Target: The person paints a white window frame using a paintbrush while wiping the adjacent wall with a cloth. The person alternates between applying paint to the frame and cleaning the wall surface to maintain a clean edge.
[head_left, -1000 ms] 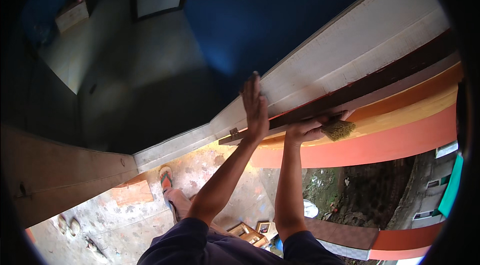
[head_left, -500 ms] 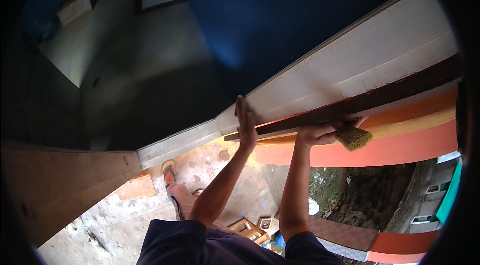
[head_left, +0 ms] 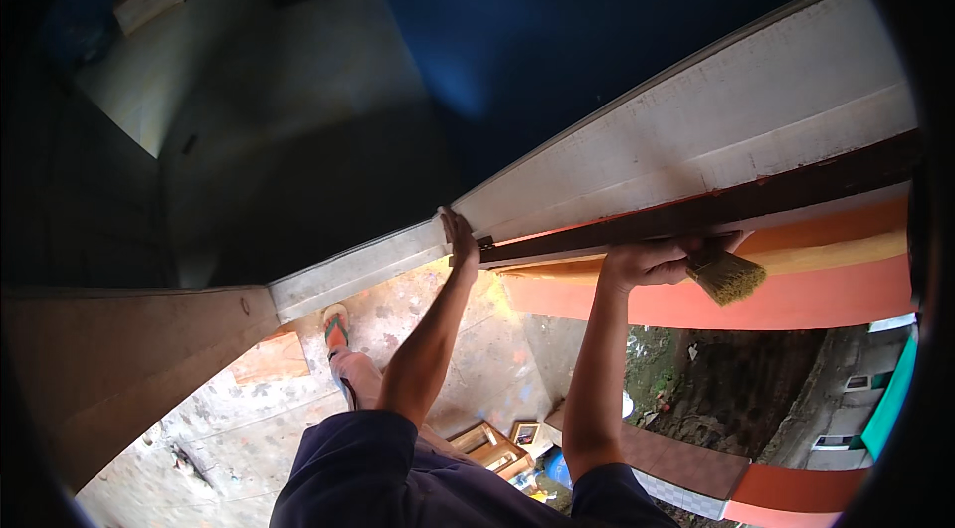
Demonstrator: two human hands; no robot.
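Note:
My right hand (head_left: 649,262) grips a brush with dense, yellowish bristles (head_left: 731,279), which point down and to the right. That hand is up against the underside of a dark brown door edge (head_left: 756,198); part of its grip is hidden behind the brush. To its left, my left hand (head_left: 462,241) rests with straightened fingers against the white door frame (head_left: 368,264), beside a small dark hinge (head_left: 485,243). It holds nothing that I can see.
Beyond the frame lies a dark room with a blue wall (head_left: 517,40). An orange and pink wall (head_left: 826,294) runs along the right. On the stained floor (head_left: 239,428) below are my sandalled foot (head_left: 336,327), a wooden frame (head_left: 489,448) and a blue container (head_left: 558,470).
My left hand has shifted left along the door frame, next to the hinge. My right hand and the brush have moved slightly right along the brown edge.

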